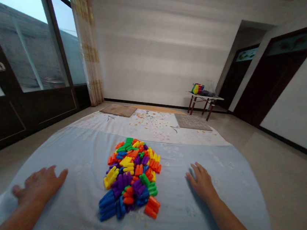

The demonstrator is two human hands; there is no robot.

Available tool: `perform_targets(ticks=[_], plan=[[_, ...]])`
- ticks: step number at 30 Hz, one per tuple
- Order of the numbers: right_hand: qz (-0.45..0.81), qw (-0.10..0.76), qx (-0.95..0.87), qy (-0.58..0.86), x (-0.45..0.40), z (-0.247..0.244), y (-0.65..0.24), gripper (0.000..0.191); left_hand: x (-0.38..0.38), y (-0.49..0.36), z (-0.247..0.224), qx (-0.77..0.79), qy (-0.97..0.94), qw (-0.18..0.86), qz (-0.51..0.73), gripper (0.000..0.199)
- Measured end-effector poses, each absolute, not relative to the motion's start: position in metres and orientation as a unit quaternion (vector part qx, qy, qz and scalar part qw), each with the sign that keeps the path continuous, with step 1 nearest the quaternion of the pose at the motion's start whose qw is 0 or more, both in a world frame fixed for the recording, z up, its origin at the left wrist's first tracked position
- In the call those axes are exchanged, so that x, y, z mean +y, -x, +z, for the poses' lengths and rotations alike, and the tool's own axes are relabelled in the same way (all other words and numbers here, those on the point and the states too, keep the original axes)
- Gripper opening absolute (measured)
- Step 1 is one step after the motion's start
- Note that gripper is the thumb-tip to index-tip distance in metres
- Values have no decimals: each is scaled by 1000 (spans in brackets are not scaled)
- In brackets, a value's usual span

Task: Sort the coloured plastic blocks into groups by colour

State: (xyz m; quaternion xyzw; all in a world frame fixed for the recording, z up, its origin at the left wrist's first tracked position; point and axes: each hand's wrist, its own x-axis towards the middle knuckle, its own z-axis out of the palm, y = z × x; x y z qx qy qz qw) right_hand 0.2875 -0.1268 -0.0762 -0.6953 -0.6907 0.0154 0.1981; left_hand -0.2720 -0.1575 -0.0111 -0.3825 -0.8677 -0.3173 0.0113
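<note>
A heap of plastic building blocks [124,180] in orange, yellow, green, purple and blue lies on the light blue cloth [77,202] in front of me. To the left of the heap, my left hand [40,185] is held over the cloth with fingers spread and nothing in it. My right hand [199,180] is on the other side, fingers apart and empty, apart from the blocks. An orange block [152,207] lies at the heap's near right edge, and a blue block [107,205] at its near left.
Beyond the blue cloth lies a white floral cloth [155,124], with a brown mat [118,110] on the left and a grey mat [193,122] on the right. Against the back wall stands a small table [204,96] bearing a colourful bag [197,88]. Glass doors [39,43] are at left.
</note>
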Motion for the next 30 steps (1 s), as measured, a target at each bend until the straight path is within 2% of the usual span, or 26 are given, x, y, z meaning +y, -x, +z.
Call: perform_targets(ticks=[4, 9, 12, 17, 23, 27, 30], plan=[[117, 318, -755, 562, -119, -56, -227, 52, -127, 210, -3, -792, 435, -70, -424, 36], [236, 359, -725, 539, -86, -39, -162, 59, -124, 158, -28, -749, 431, -139, -484, 46], [268, 361, -699, 556, -67, -38, -144, 57, -130, 152, -36, -739, 427, -155, -498, 43], [307, 364, -719, 507, -66, -37, -120, 51, -133, 152, -34, -733, 414, -175, -510, 39], [327, 346, -745, 467, -88, -17, -90, 65, -134, 150, -35, -730, 406, -183, -518, 38], [367, 297, -780, 410, -101, 4, -79, 70, -134, 151, -37, -729, 406, -186, -519, 38], [339, 274, -813, 385, -111, 10, -84, 72, -133, 152, -38, -729, 405, -186, -520, 38]])
